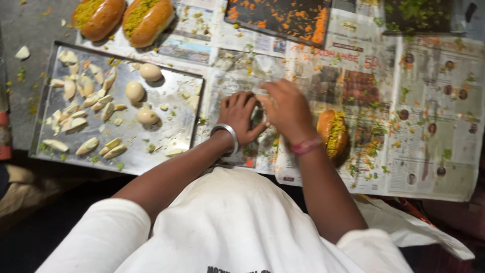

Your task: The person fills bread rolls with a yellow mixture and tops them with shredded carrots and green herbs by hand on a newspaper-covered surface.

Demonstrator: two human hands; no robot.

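Observation:
My left hand (239, 115), with a silver bangle on the wrist, and my right hand (287, 110), with a pink thread band, are pressed together over the newspaper sheets (429, 126) at the centre. Their fingers curl around something small that stays hidden between them. A filled bun (333, 132) with yellow shredded stuffing lies just right of my right wrist. Left of my left hand sits a steel tray (174, 103) holding three whole boiled eggs (135, 91) and several egg wedges (93, 98).
Two more stuffed buns (124, 17) lie at the top left. A dark tray (278, 17) with orange shreds and another with green herbs (417, 12) sit along the far edge. Vegetable bits are scattered over the paper. My white shirt fills the bottom.

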